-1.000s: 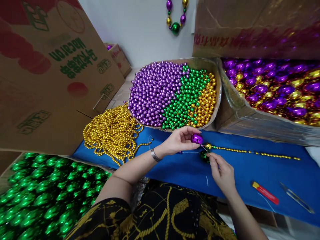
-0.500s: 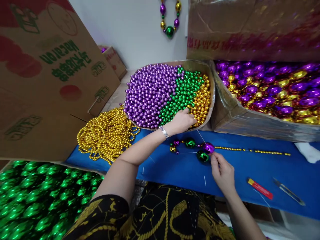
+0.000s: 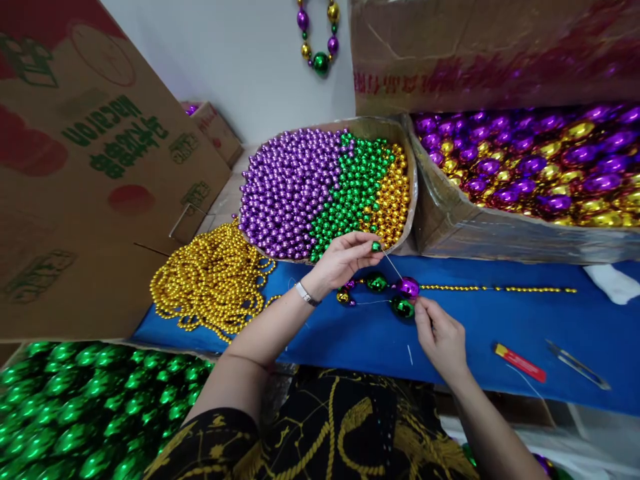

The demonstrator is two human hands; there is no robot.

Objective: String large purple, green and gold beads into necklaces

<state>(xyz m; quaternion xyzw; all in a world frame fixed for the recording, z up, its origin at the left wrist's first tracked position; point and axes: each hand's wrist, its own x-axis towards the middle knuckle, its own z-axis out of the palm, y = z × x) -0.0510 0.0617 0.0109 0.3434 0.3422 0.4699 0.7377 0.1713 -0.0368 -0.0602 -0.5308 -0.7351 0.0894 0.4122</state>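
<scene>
Left hand (image 3: 344, 260) is withdrawn from box (image 3: 413, 193) | green bead (image 3: 376, 247) pinched | cord (image 3: 391, 263) slanted down-right to purple bead (image 3: 409, 287); right hand (image 3: 443, 335) closed beside

My left hand (image 3: 345, 257) hides part of the rounded brown cardboard box's (image 3: 395, 131) near rim. Thin pale thread (image 3: 393, 265): its end unclear at my grip. Hanging purple, green and gold ball necklace (image 3: 321, 63): top cut off. Glossy green oval beads (image 3: 95, 413): cut off left and below.
</scene>
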